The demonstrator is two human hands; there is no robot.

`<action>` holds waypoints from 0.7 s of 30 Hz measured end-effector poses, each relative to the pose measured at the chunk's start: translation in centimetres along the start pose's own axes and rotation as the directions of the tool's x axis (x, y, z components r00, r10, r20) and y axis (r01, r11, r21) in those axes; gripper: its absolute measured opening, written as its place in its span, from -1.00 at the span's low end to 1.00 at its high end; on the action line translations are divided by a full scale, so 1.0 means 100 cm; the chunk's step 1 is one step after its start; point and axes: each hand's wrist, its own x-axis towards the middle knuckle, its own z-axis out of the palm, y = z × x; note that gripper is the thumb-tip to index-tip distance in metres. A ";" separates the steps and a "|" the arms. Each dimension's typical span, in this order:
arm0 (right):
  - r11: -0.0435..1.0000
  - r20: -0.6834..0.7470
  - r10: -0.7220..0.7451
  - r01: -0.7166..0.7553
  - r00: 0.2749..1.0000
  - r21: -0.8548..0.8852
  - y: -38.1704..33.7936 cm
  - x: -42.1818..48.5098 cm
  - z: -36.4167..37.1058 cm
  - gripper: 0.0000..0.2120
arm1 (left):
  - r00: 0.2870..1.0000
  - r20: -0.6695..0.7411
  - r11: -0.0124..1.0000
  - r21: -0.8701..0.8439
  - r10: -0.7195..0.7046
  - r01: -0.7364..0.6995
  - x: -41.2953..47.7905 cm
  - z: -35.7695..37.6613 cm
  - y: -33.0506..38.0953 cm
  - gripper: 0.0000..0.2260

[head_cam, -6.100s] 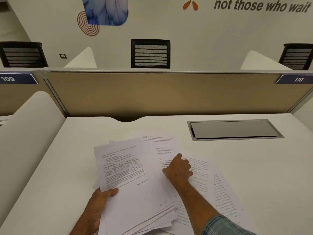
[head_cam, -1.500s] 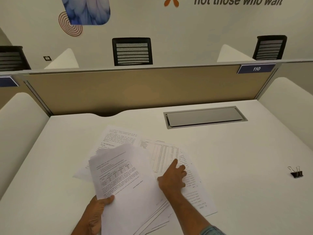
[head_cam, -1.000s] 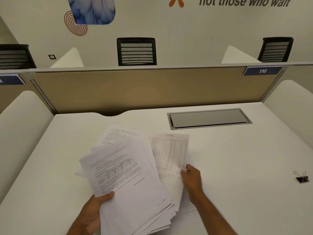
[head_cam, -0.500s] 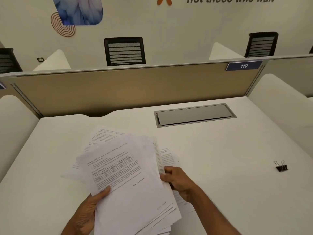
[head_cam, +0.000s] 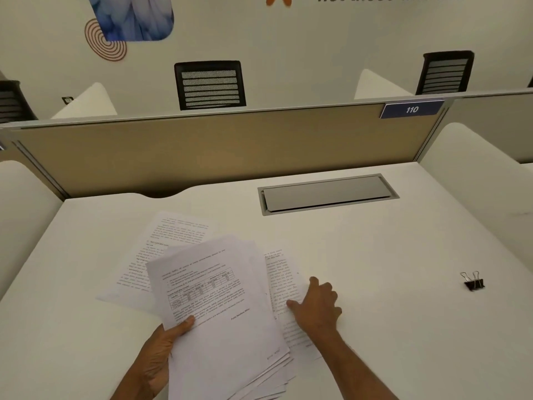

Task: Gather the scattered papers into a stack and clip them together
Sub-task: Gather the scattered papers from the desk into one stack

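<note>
Since a moment ago the right hand [head_cam: 317, 306] has tucked one sheet under and now presses flat, grip released, on the loose printed sheet [head_cam: 281, 284] at three o'clock of the fanned white paper bundle [head_cam: 222, 313], which the left hand [head_cam: 161, 353] pinches. Another page [head_cam: 161, 249] lies at eleven; the black binder clip [head_cam: 473, 282] waits on the white tabletop [head_cam: 389, 255].

Bare white desk [head_cam: 389, 284] between papers [head_cam: 219, 298] and binder clip [head_cam: 473, 282], open path, closed cable hatch [head_cam: 327, 193] flush behind
</note>
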 end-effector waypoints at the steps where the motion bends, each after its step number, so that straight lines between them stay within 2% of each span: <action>1: 0.997 0.011 -0.004 0.004 1.000 -0.072 -0.002 0.000 0.003 -0.25 | 1.000 0.000 1.000 -0.007 -0.001 0.001 0.001 0.001 -0.002 -0.55; 4: 0.986 0.011 -0.020 0.022 1.000 -0.166 -0.009 0.001 0.009 -0.27 | 1.000 0.013 0.999 -0.040 -0.008 0.009 0.000 0.005 -0.004 -0.55; 7: 0.987 0.034 0.004 0.002 0.999 -0.159 -0.009 0.007 0.007 -0.35 | 1.000 0.022 0.998 -0.059 -0.003 0.004 -0.002 0.011 -0.001 -0.56; 12: 0.999 0.085 0.002 -0.006 0.996 0.048 -0.002 0.015 0.006 -0.34 | 0.998 0.053 0.998 -0.056 0.023 -0.020 -0.003 0.017 0.002 -0.67; 14: 0.996 0.065 -0.008 0.001 0.998 0.094 0.000 0.015 0.008 -0.44 | 0.999 0.048 0.999 -0.036 0.025 -0.023 -0.003 0.018 0.002 -0.67; 16: 0.984 0.028 -0.036 0.030 0.999 0.174 0.004 0.017 0.009 -0.63 | 0.999 0.042 0.999 -0.041 0.020 -0.019 -0.003 0.019 0.001 -0.66; 19: 0.904 0.083 -0.092 0.048 0.992 0.425 0.016 0.019 0.004 -0.87 | 0.999 0.045 0.999 -0.046 -0.001 0.003 -0.004 0.019 0.000 -0.60; 21: 0.805 0.182 -0.126 -0.007 0.975 0.593 0.026 0.017 -0.006 -0.85 | 0.998 0.064 1.000 -0.028 0.004 -0.002 -0.005 0.019 -0.001 -0.55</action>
